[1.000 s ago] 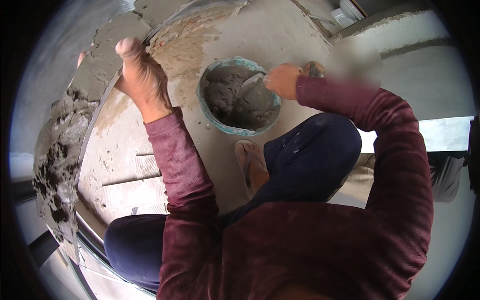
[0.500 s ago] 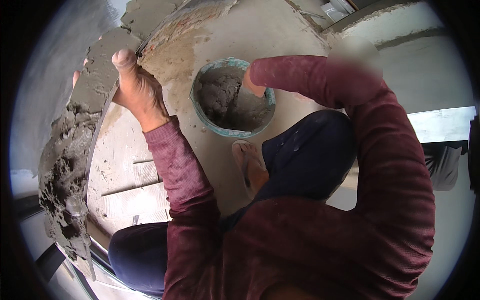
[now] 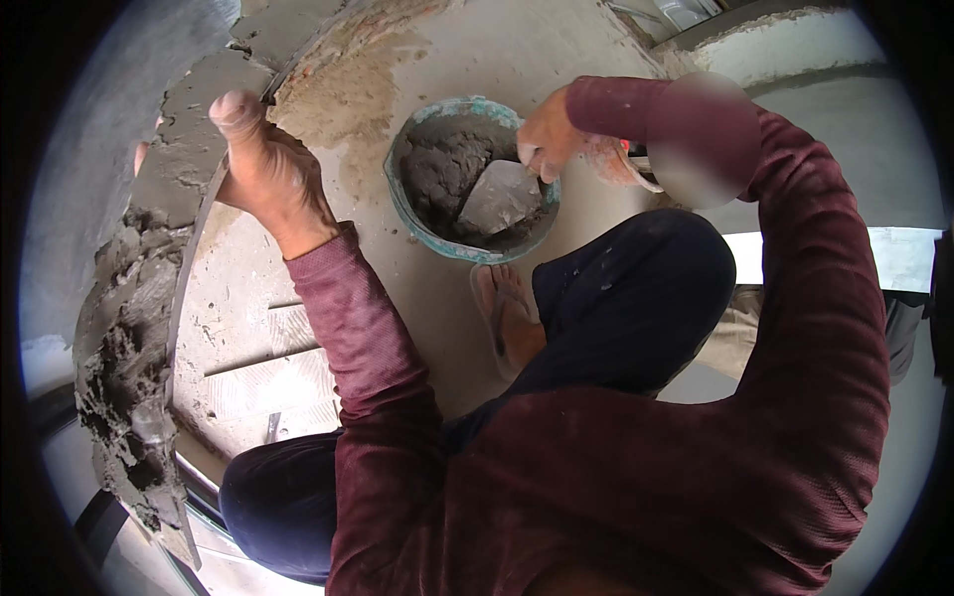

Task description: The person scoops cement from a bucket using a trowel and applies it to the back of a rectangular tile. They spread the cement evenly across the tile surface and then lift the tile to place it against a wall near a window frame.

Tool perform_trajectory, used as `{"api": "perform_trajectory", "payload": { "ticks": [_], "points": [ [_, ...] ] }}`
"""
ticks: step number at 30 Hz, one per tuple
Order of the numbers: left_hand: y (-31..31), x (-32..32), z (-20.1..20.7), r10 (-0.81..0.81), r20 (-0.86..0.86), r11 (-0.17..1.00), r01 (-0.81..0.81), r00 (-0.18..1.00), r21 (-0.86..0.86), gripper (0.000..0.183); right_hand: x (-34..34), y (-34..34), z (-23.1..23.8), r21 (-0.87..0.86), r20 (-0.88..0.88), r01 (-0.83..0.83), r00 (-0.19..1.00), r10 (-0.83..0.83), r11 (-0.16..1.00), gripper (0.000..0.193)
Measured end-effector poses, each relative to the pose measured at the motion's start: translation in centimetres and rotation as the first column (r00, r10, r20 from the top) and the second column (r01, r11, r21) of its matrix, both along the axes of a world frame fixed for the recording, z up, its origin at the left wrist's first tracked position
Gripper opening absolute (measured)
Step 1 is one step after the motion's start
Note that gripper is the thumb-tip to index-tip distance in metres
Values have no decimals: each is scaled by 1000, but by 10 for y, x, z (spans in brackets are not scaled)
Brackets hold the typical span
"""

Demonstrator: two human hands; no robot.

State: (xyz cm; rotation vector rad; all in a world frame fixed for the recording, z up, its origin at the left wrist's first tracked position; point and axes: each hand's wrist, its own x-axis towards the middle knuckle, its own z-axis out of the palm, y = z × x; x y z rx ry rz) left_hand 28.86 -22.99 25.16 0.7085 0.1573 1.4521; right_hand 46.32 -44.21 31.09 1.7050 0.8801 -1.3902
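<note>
My left hand (image 3: 276,184) grips a thin board (image 3: 187,273) along the side of a narrow, mortar-covered ledge (image 3: 149,248). Its thumb points up on the near side, and fingertips show past the far edge. Grey mortar on the ledge is smooth near the hand and rough and lumpy lower down. In my right hand (image 3: 550,137) is a trowel (image 3: 500,197) with a flat, mortar-smeared blade. That blade lies over the right part of a round teal bucket (image 3: 405,221) of wet grey mortar (image 3: 442,164); my fingers hide the handle.
My sandalled foot (image 3: 509,318) stands just below the bucket. A reddish, mortar-stained container (image 3: 611,161) is partly hidden behind my right forearm. Ridged pale tiles or slabs (image 3: 273,387) lie on the floor at left. A low plastered wall edge (image 3: 785,40) runs along the upper right.
My right hand has drawn up and right out of the bucket's middle, bringing the trowel blade into sight. The reddish container has come into view. My left hand keeps its grip.
</note>
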Motion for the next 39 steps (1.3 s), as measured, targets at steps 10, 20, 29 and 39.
{"api": "perform_trajectory", "payload": {
  "ticks": [10, 20, 29, 39],
  "points": [
    [-2, -4, 13, 142, -50, 984, -136, 989, 114, 74, -12, -120, 69, 424, -127, 575, 802, -583, 699, 26],
    [-19, 3, 27, 223, -77, 971, -215, 972, 105, 93, -209, -99, 163, 950, -288, 311, 858, -425, -16, 59],
    [-17, 28, 48, 277, 132, 945, -295, 952, 144, 104, -292, -44, 91, 890, 311, -370, 920, -237, -268, 44],
    [-36, 18, 58, 252, 70, 955, -260, 965, 142, 99, -307, -39, 33, 870, 308, -331, 943, -123, -364, 30]
  ]
}}
